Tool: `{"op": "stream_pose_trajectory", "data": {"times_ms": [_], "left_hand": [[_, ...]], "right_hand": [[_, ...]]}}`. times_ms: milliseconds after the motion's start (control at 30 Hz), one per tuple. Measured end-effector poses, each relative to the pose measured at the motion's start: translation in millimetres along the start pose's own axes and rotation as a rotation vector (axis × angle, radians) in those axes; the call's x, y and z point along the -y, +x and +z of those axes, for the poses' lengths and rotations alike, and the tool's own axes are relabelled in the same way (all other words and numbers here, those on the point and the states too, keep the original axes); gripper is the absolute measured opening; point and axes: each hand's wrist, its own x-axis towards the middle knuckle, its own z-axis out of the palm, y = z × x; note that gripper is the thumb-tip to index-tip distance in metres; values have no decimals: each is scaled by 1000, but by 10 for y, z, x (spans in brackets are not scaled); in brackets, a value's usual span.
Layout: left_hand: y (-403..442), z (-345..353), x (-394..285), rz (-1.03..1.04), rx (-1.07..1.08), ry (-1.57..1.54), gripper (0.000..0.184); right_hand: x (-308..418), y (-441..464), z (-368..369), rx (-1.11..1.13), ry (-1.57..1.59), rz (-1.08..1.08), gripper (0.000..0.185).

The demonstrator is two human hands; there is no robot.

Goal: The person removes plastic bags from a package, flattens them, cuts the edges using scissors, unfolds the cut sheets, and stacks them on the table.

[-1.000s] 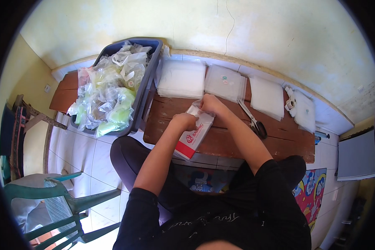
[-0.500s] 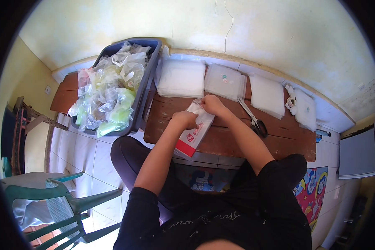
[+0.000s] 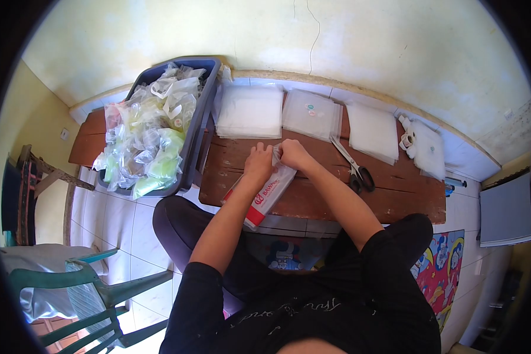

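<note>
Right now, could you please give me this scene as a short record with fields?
Left hand: on the upper part of a red-and-white printed plastic packet
Right hand: at the packet's top end; exact grip hidden
Surface: brown wooden bench
Along wall side: four flat stacks of clear plastic
Tool: black-handled metal scissors
Container: dark blue plastic tub, heaped with plastic bags
</note>
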Motion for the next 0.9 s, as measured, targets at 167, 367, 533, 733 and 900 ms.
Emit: {"op": "stream_pose_trajectory", "data": {"times_ms": [167,367,533,733,900], "left_hand": [[-30,-61,-37,2,8,9,52],[-54,-135,-89,-72,69,0,54],[-55,-132,-85,-50,62,48,52],[-40,-102,-66,-52,63,64,48],[-42,-98,-61,-60,67,47,49]], "right_hand": [[20,-56,10,-18,31,-25,11],[-75,-133,-36,-103,-41,-29,11],[-115,-152,-25,-115,-95,-15,12],[-30,-195,-268,-103,-146,21,13],[-241,-81,-290,-284,-82,-62,15]]}}
